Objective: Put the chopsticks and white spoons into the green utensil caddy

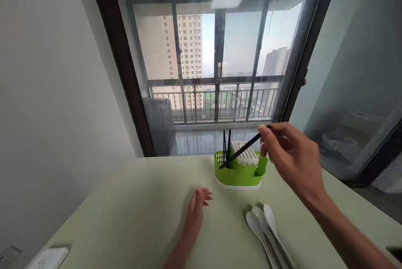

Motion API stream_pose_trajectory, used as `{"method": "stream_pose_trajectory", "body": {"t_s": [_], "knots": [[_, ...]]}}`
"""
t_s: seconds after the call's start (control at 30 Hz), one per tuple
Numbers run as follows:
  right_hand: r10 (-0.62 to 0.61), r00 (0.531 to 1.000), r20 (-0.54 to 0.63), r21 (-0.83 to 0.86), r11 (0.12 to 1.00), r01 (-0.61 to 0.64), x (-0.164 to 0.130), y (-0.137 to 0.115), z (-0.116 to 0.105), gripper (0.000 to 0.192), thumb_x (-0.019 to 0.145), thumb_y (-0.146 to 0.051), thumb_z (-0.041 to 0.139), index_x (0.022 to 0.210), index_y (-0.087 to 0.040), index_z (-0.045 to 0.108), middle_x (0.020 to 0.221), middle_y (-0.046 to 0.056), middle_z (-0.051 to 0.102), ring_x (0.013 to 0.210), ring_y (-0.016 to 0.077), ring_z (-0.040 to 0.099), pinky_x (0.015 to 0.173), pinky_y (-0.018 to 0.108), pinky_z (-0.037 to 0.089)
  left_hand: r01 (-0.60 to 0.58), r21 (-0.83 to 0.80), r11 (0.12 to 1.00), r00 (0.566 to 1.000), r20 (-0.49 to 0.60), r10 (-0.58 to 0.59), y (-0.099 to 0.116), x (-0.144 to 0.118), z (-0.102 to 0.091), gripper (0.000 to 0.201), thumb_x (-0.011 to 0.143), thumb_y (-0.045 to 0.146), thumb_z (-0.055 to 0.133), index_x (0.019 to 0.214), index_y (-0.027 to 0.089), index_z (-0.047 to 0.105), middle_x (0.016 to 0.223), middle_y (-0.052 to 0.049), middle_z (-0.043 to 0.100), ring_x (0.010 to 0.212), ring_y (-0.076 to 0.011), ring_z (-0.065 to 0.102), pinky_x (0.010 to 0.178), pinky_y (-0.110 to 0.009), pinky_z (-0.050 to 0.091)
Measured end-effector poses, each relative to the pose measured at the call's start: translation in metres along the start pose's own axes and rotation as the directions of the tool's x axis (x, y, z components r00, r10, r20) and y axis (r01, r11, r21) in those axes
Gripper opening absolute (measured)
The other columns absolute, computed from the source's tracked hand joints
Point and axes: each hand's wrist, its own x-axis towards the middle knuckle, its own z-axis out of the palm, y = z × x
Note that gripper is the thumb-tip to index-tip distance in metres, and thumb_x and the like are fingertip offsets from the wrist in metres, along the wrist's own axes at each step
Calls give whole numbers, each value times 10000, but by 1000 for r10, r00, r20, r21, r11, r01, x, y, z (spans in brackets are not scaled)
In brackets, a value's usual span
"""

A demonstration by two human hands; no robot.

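Observation:
My right hand [285,152] pinches the upper end of a black chopstick [243,147] between thumb and fingers, in the air right of the green utensil caddy [235,177]. The chopstick slants down to the left, its lower end in front of the caddy's left compartment; whether it touches the rim I cannot tell. Other black chopsticks [229,141] stand upright in that compartment. A white slotted piece [246,156] sits in the caddy's middle. On the table, left of and nearer than the caddy, my left hand [197,206] rests with fingers loosely apart, holding nothing.
Three white spoons [266,231] lie side by side on the pale green table [132,219], in front of the caddy. A white object [50,257] is at the table's near left edge. A wall stands at left, and a dark-framed glass door [121,60] lies beyond the table.

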Motion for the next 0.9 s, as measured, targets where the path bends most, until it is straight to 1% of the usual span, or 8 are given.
{"method": "stream_pose_trajectory", "body": {"t_s": [0.13,0.23,0.37,0.47,0.6,0.73,0.8,0.9], "knots": [[-66,998,19,-121,990,68,30,21,22,353,951,-559,569,877,-224,651,577,-37,654,487,138,616,562,254,436,11,5,1000,1000,-17,-11,-9,0,2,640,887,771,472,996,167,655,940,-106,707,853,-238,668,780,-364,497],[-79,980,182,-183,977,113,42,45,50,364,975,-536,524,875,-209,650,622,-13,690,521,159,662,615,273,441,1,27,1000,1000,-8,-1,-13,0,4,623,896,762,466,953,171,657,887,-85,692,805,-215,643,748,-342,484],[20,935,355,-249,966,74,48,79,86,329,979,-486,506,842,-219,641,594,-9,689,580,195,701,651,284,429,-20,75,997,999,28,18,-13,-2,6,581,933,720,446,889,178,649,828,-59,655,773,-195,606,740,-324,466],[100,899,427,-281,959,27,52,100,106,297,978,-448,498,826,-230,631,571,-18,682,598,191,701,685,281,433,-26,97,995,999,43,21,-11,-3,7,565,953,695,432,850,179,638,805,-52,639,758,-187,585,739,-320,459],[152,851,502,-348,937,37,54,123,124,288,976,-431,496,814,-235,631,609,-11,702,655,188,696,713,280,428,-14,108,994,999,41,9,-9,-6,8,540,974,659,426,829,179,630,787,-45,629,751,-182,577,747,-318,455],[192,847,495,-477,875,80,53,133,137,271,978,-405,496,882,-222,671,765,39,760,746,223,700,647,294,388,-6,118,993,998,58,0,-4,-7,9,522,982,634,432,806,182,626,766,-38,624,742,-176,573,749,-311,454],[190,876,444,-522,849,81,53,131,138,247,971,-400,513,1023,-220,674,862,46,780,820,251,706,607,296,358,-1,124,992,998,64,-7,-1,-8,9,516,986,622,431,791,184,623,753,-35,622,734,-173,572,746,-307,453],[148,928,342,-500,865,46,51,119,129,345,961,-416,535,1235,-217,597,933,35,784,837,258,708,573,293,349,6,147,989,997,71,-17,1,-8,8,506,1000,592,420,778,184,621,741,-31,619,726,-168,571,743,-299,449]]}}
